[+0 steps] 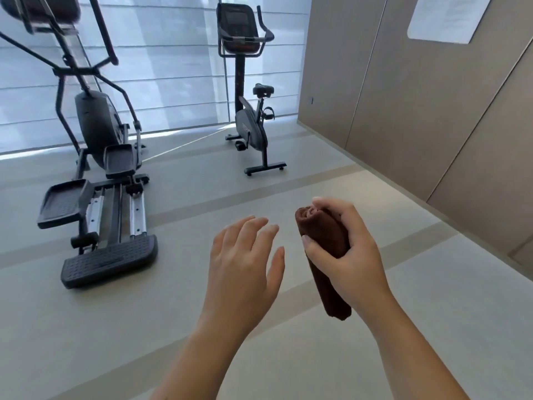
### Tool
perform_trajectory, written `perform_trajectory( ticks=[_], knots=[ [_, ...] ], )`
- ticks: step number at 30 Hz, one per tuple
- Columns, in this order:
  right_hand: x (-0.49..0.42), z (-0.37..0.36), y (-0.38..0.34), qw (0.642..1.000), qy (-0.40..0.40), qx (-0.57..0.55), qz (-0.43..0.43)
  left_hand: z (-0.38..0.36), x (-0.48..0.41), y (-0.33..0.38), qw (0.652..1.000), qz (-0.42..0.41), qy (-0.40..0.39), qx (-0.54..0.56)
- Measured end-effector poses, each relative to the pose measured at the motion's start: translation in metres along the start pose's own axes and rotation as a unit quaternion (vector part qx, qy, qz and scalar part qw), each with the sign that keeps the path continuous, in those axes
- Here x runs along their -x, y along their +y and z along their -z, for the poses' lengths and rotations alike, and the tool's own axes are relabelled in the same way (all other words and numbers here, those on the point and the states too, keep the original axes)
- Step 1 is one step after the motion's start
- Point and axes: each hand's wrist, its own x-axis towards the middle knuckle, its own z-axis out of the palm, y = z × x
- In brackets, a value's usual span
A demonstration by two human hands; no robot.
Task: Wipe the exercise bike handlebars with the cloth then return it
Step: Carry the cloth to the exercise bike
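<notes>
The right hand [349, 249] gripped a dark brown, tightly rolled terry cloth [323, 235]; the left hand [242, 258] fingers were loosely spread, holding nothing.

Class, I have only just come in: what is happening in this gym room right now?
A person stands on the pale floor, some way from the machines. Their right hand grips a rolled brown cloth, while the left hand hovers open beside it, holding nothing. The exercise bike stands ahead by the window blinds, its handlebars untouched. An elliptical trainer stands to the left. Wiping has not begun; the cloth is not yet unrolled.
</notes>
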Motion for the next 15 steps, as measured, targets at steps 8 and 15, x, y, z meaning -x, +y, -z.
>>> perform_trajectory(
  ticks=[8,15],
  knots=[
    [-0.161,-0.003,0.109,0.999,0.039,-0.01,0.002,-0.113,-0.155,-0.054,1.0,-0.014,0.012,0.015],
    [-0.326,0.019,0.185,0.999,0.05,-0.011,0.008,-0.204,-0.317,-0.078,0.999,-0.015,0.017,0.032]
  ],
)
